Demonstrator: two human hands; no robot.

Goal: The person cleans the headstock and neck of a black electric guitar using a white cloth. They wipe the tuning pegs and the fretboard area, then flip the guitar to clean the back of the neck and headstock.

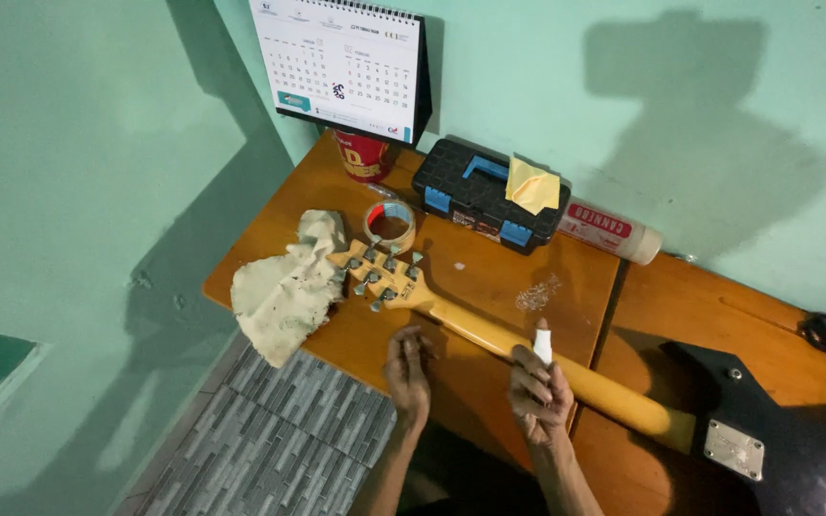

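Orange tabletop underneath: my right hand grips a white tube, left hand loosely curled, empty; squeezing carelessly could smear the guitar neck.

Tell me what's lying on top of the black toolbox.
A folded yellow cloth rests on the black toolbox, over its right side beside the blue handle. The lid beneath the cloth is hidden.

A single head-worn camera looks steeply down from above the near edge of the desk, facing the far green corner wall, with both hands close below it at the near, lower frame.
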